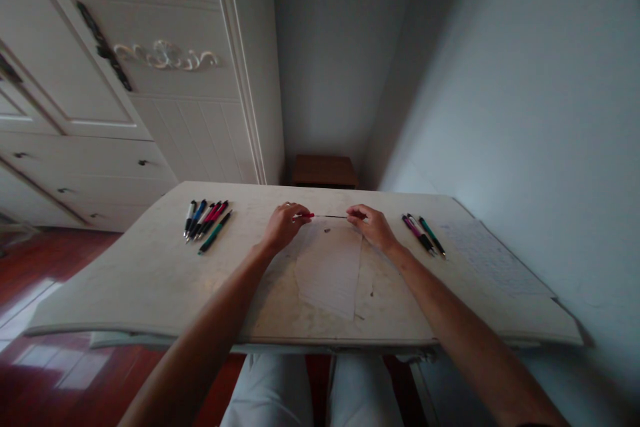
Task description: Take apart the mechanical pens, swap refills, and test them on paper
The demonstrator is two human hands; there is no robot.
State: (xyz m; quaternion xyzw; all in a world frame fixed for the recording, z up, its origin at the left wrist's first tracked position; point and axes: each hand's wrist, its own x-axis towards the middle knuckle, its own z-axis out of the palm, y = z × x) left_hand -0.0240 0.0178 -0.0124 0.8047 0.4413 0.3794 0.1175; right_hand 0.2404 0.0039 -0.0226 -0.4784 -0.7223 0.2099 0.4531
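Observation:
My left hand (287, 223) is closed on a red pen barrel (303, 216) above the table's far middle. My right hand (373, 221) pinches the dark end of a thin ink refill (336, 217). The refill spans level between the two hands, its pale end at the barrel's opening; how far it reaches inside is hidden. Just below them a small dark pen part (327, 231), too small to name exactly, rests near the top of a white sheet of paper (327, 273).
Several pens (204, 221) lie side by side at the left, with a green pen (216, 232) nearest me. Purple and green pens (425, 235) lie right, beside a handwritten sheet (493, 257). Tiny bits (371, 293) dot the white table (150, 280). A cabinet (200, 80) and wall stand close.

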